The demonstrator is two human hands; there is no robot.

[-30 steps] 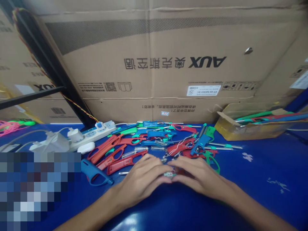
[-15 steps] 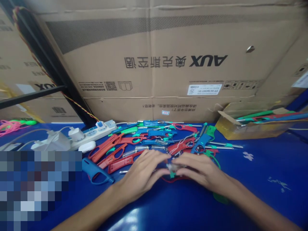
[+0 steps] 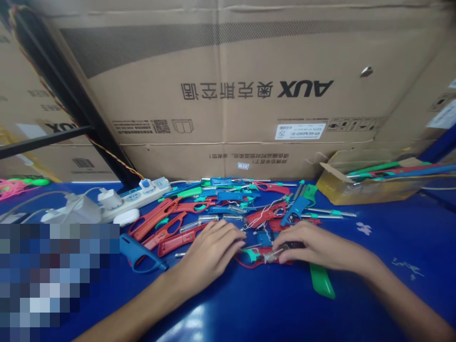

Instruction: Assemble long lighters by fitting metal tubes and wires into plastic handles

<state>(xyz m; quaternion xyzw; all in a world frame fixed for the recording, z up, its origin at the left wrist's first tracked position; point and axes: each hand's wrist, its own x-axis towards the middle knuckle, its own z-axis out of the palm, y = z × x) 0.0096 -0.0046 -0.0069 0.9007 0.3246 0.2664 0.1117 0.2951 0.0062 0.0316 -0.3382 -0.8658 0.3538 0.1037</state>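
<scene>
In front of me a red lighter housing half lies on the blue table, with a teal trigger in it. My right hand is closed over its right part and grips a clear lighter fuel tank, partly covered by the fingers. My left hand is at the housing's left end, fingers bent and pressed together; what they hold, if anything, is hidden. A blue lighter piece with thin white wires sits just behind. A green housing piece lies below my right wrist.
Several red and blue lighter housings with metal tubes are piled behind my hands. A blue housing lies left. A power strip stands back left, an open carton of lighter parts back right. A large cardboard box forms the backdrop.
My right hand has shifted right and my left hand slightly back, so the gap between them is wider. The red housing half, clear tank and green piece show more plainly.
</scene>
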